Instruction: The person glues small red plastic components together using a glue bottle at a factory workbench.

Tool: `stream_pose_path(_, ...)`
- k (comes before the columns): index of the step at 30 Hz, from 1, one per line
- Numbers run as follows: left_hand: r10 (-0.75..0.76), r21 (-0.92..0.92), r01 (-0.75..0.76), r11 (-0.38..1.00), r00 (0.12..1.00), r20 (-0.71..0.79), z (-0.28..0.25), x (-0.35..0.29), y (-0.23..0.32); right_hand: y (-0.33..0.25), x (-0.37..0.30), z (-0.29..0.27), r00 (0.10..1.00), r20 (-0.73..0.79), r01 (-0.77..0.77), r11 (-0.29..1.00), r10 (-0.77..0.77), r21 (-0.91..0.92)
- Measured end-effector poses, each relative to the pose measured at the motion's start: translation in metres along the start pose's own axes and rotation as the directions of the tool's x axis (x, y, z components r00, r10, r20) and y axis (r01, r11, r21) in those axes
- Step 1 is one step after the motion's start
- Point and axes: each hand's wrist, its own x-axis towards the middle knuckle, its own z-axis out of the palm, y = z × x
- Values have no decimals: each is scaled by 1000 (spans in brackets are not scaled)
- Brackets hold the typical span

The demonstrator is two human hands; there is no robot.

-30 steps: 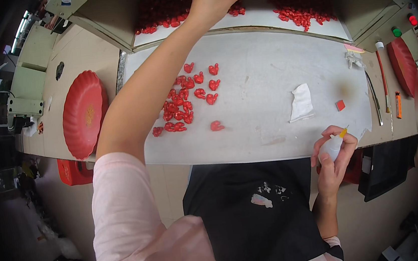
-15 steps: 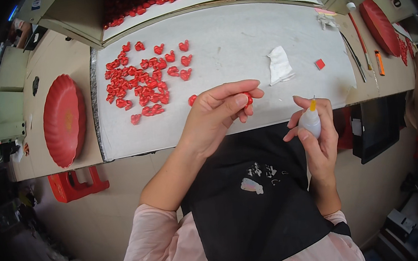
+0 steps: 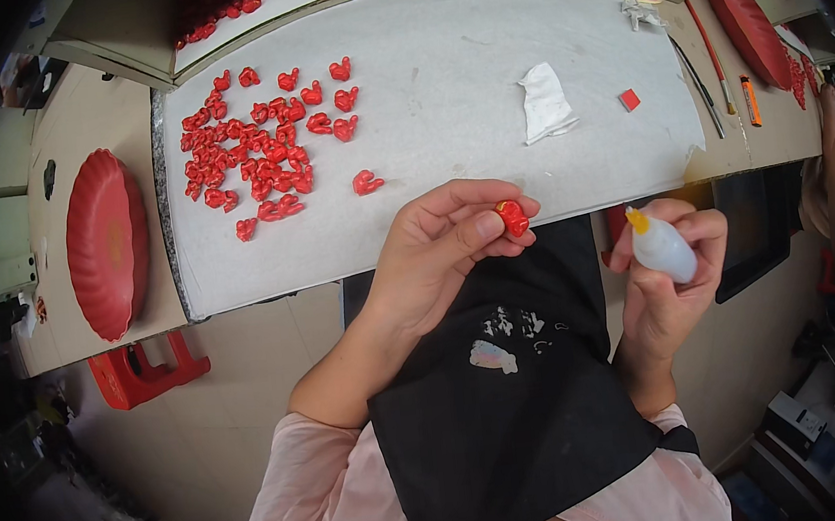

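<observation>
Between thumb and fingertips, my left hand (image 3: 436, 244) pinches a small glossy red figurine (image 3: 512, 217) with a touch of yellow on it, just beyond the table's near edge. My right hand (image 3: 675, 271) is wrapped round a white squeeze bottle (image 3: 664, 252) with a yellow tip, which tilts up and to the left toward the figurine; the two are apart. Many like red figurines (image 3: 267, 154) lie in a loose cluster on the left of the white sheet (image 3: 441, 87). One lone red figurine (image 3: 367, 182) rests nearer my left hand.
A crumpled white tissue (image 3: 545, 104) and a small red square (image 3: 630, 100) lie on the right of the sheet. Red scalloped trays stand at the left (image 3: 106, 245) and right (image 3: 747, 33). A brush (image 3: 709, 52) and an orange cutter (image 3: 751, 100) lie at the right.
The squeeze bottle has gone from upright to tilted leftward as my right hand moved right. My left hand has shifted slightly right and turned the figurine more into view.
</observation>
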Motion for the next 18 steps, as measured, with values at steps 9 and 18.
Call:
stream_pose_path(9,-15,-69,17,997,1000,25,-1,3,-5,-1,2,3,933,195,354,869,-302,-345)
stream_pose_path(18,-5,-35,6,999,1000,7,0,2,-4,4,1,9,892,295,441,798,-341,-410)
